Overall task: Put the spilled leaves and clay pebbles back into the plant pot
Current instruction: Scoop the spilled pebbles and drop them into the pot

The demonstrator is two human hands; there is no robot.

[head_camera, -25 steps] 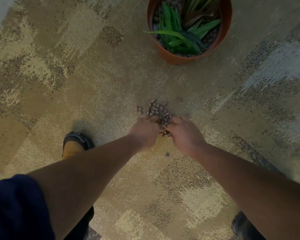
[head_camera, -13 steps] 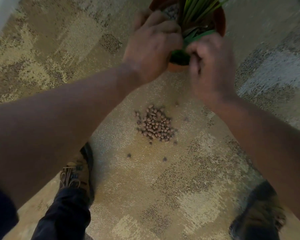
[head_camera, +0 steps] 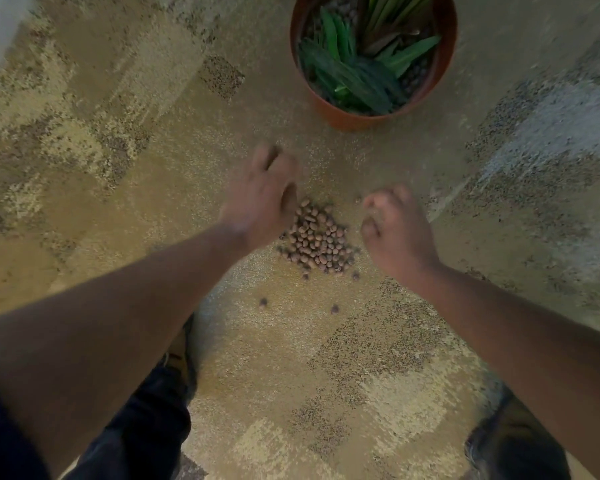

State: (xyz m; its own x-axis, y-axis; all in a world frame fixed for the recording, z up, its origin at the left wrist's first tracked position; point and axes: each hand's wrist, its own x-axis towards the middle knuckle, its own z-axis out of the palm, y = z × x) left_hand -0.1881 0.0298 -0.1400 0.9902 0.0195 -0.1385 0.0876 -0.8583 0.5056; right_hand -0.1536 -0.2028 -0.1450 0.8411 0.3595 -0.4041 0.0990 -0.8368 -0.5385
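Carpet [head_camera: 118, 202] w/ patchy tan pattern. Pot [head_camera: 347, 117] at top, upright, leaves [head_camera: 357, 74] + some pebbles inside. Left hand [head_camera: 262, 199] open, fingers spread, blurred, just left of pebble pile [head_camera: 317, 242]. Right hand [head_camera: 397, 226] loosely curled, empty as far as visible, just right of pile. Two stray pebbles [head_camera: 263, 302] nearer the feet.

Head camera looks steeply down at carpet [head_camera: 125, 209].
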